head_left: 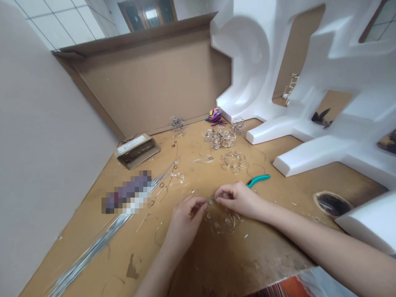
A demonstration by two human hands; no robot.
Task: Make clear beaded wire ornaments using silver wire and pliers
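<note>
In front of me is a ring-shaped ornament of thin wire loops and clear beads (227,221). My left hand (187,218) pinches its upper left edge between thumb and fingers. My right hand (237,199) is closed in a pinch on the wire at the top, close to a clear bead. The fingertips of both hands are a short gap apart, and the exact bit of wire in them is too fine to make out. Green-handled pliers (259,180) lie just beyond my right hand, their jaws hidden behind it.
A similar wire ring (234,161) and a pile of wire ornaments (219,137) lie farther back. Long straight wires (102,243) stretch along the left, near a small open cardboard box (138,152). White moulded foam (287,163) stands at the right; a hole (332,203) opens in the tabletop.
</note>
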